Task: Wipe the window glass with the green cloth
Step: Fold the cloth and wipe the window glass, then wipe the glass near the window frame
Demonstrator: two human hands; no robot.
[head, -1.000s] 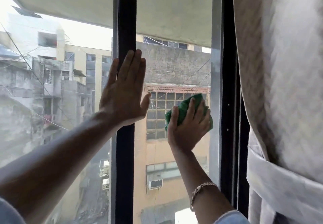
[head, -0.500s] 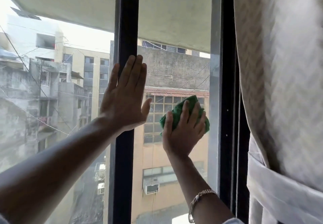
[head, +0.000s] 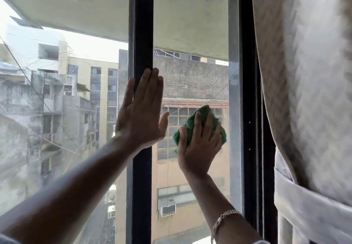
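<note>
My right hand (head: 198,144) presses a crumpled green cloth (head: 189,127) flat against the right pane of the window glass (head: 190,34), at mid height. Green edges of the cloth stick out above and to the left of my fingers. My left hand (head: 141,114) lies flat with fingers together on the black centre frame bar (head: 142,24), holding nothing. A chain bracelet (head: 222,220) circles my right wrist.
A pale patterned curtain (head: 304,91), tied back with a white band (head: 312,207), hangs close on the right. The black right frame (head: 249,110) borders the pane. The left pane (head: 57,110) looks hazy; buildings stand outside.
My right hand and the cloth have slid left across the right pane. The view has tilted slightly upward. My left hand stays on the frame bar.
</note>
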